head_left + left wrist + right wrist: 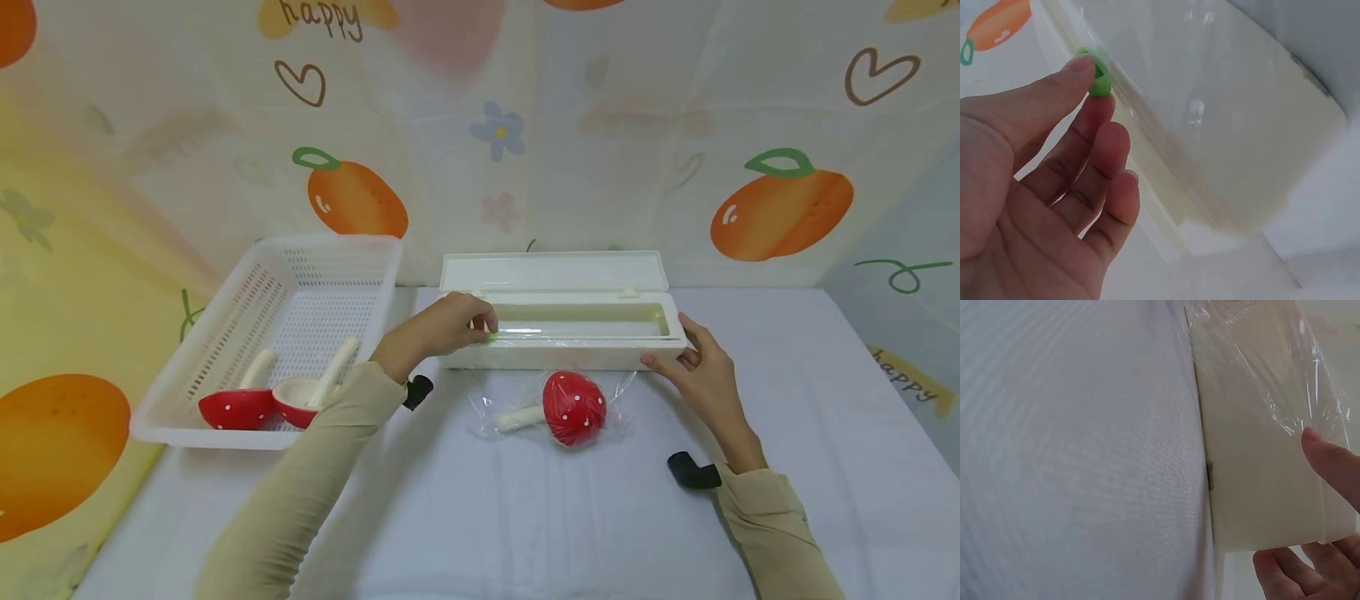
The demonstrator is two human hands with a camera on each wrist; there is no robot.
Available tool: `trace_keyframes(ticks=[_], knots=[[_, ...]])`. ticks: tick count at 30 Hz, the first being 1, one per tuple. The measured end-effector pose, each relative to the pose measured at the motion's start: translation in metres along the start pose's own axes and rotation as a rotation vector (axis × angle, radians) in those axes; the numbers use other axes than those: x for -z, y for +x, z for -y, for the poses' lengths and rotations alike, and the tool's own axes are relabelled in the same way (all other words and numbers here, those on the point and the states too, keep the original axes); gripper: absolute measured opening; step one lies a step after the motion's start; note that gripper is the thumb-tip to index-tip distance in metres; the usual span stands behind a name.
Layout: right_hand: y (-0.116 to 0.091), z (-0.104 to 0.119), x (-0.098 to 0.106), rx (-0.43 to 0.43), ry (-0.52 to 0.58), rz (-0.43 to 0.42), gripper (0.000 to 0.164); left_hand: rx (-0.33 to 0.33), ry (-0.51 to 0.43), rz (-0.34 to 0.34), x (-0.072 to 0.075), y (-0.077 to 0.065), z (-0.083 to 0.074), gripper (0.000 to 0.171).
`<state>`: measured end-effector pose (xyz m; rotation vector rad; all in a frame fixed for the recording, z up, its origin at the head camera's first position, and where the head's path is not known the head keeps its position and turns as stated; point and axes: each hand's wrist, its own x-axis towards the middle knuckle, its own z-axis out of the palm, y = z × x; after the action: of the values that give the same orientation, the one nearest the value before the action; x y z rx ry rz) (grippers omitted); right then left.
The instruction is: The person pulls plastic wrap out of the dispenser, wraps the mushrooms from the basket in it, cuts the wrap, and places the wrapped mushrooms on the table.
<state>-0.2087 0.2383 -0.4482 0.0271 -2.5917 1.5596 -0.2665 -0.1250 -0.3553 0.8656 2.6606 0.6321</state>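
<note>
Work flat on the white table (555, 525), with the plastic basket (206, 437) out of the path, near the left end of the box. Steady that long white box (562, 358), lid (555, 273) raised at the back. Hold the clear film (1307, 375) taut across the front edge; wrinkled near the right end, so likely to snag if slack. Brace with the right hand (701, 367), thumb on the front and fingers curled at the right end, gripping without tilting. Guide the left hand (448, 323) evenly along the edge, probably rightward. Leave the red mushroom-shaped spoon (574, 408), wrapped in film, lying just in front of the box. Mind the green slider (1100, 86), pinched between left thumb and forefinger, other fingers loosely bent: press lightly, without lifting.
</note>
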Motion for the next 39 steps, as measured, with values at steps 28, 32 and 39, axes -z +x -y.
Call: trace_keyframes(ticks=[28,32,39], knots=[[0.000,0.000,-0.001,-0.026,-0.007,-0.013,0.094,-0.078,-0.054,-0.025,-0.054,0.082,-0.078,0.021],[0.000,-0.001,-0.002,-0.023,0.017,-0.012,0.093,-0.095,-0.008,-0.036,-0.061,0.097,-0.095,0.015],[0.001,-0.001,-0.001,-0.007,0.051,-0.007,0.090,-0.121,-0.003,-0.073,-0.069,0.116,-0.116,0.006]])
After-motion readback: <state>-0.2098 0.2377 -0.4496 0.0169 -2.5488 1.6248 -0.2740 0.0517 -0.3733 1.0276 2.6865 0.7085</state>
